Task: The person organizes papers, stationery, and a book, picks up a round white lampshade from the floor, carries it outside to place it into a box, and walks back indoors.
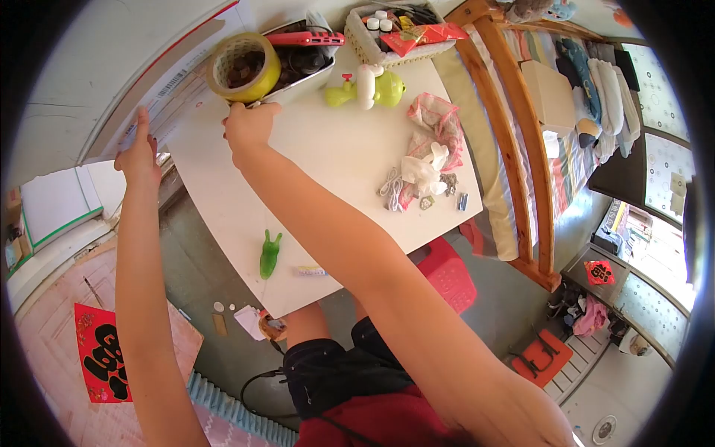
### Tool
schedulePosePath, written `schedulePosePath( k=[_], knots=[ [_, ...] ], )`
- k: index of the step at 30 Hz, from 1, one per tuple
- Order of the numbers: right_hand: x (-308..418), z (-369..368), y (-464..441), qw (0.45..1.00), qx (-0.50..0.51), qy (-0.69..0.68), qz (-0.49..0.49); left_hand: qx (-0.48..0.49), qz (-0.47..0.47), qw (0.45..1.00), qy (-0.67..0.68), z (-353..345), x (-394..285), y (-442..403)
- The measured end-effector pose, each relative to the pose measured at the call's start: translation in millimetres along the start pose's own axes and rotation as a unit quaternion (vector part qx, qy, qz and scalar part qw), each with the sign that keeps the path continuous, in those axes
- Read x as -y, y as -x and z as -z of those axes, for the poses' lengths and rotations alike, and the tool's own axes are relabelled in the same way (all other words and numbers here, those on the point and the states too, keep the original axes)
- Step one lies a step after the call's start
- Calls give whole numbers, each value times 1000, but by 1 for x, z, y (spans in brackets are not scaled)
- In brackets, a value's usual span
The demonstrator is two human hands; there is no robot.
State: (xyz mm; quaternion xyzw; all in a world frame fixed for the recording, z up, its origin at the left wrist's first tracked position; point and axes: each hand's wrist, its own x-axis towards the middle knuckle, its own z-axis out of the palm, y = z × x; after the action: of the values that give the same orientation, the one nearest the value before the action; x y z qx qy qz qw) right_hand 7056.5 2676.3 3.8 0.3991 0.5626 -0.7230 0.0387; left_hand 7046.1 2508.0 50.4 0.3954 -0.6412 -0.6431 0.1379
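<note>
Nearest, at the bottom centre of the frame, are dark shorts [328, 380] and the two bare forearms, running up towards the upper left. On the near corner of the pale table [335, 141], left of the right forearm, lies a green figure [269, 255] with two prongs, with a small pale tube [310, 271] beside it; a red stool [450, 279] sits just past the table's edge. In the upper left, the left hand [139, 159] has its thumb raised and its fingers bent at the lower part of a flat cardboard piece [175, 86] bearing a barcode; whether it grips the cardboard I cannot tell. To its right, the right hand [249, 128] is at the near end of a white container [304, 86], fingers partly hidden, so its hold cannot be told either. The container lies just above that hand in the frame, with a yellow tape roll [272, 74] on its near end, directly above the knuckles, and a red device [305, 38] across its far side. Right of the container lies a green-and-white toy [389, 89]; crumpled white plastic [423, 173] and a coiled cord [391, 189] are at the table's right. Beyond stand a pale basket [406, 56] at top centre and a wooden bed frame [514, 141] at upper right.
</note>
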Motion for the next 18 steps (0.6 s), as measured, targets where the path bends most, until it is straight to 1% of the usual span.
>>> schedulePosePath(
  k=[1,3,4,6,7,8,9,10,11,12,13,14,15,17,18],
  knots=[
    [0,4,2,1000,0,0,-4,-1,1,1000,-3,3,4,1],
    [5,24,6,997,68,3,-23,63,-16,998,-6,5,8,7],
    [13,42,14,997,68,2,-21,65,-17,998,-6,3,9,13],
    [35,92,36,982,182,38,-36,34,-12,999,-6,2,13,28],
    [37,115,35,983,155,88,36,33,-13,999,-5,3,21,35],
    [35,140,27,976,128,137,107,66,-29,997,-23,5,32,44],
    [36,163,14,956,64,182,220,97,-44,993,-43,8,43,56],
    [53,186,2,936,12,233,264,119,-46,990,-64,7,50,75],
    [72,205,-10,932,-22,250,262,143,-49,985,-85,3,55,97],
    [73,226,-41,865,-76,339,361,168,-45,979,-108,1,62,117],
    [97,234,-43,850,-78,398,337,193,-42,972,-128,-4,65,135],
    [102,244,-61,783,-78,465,406,218,-20,968,-121,-11,64,157],
    [108,250,-74,783,-76,464,407,242,3,963,-116,-18,63,178],
    [118,256,-98,750,89,558,344,289,56,950,-100,-28,71,202],
    [116,258,-111,750,105,540,368,284,55,952,-101,-33,74,211]
  ],
)
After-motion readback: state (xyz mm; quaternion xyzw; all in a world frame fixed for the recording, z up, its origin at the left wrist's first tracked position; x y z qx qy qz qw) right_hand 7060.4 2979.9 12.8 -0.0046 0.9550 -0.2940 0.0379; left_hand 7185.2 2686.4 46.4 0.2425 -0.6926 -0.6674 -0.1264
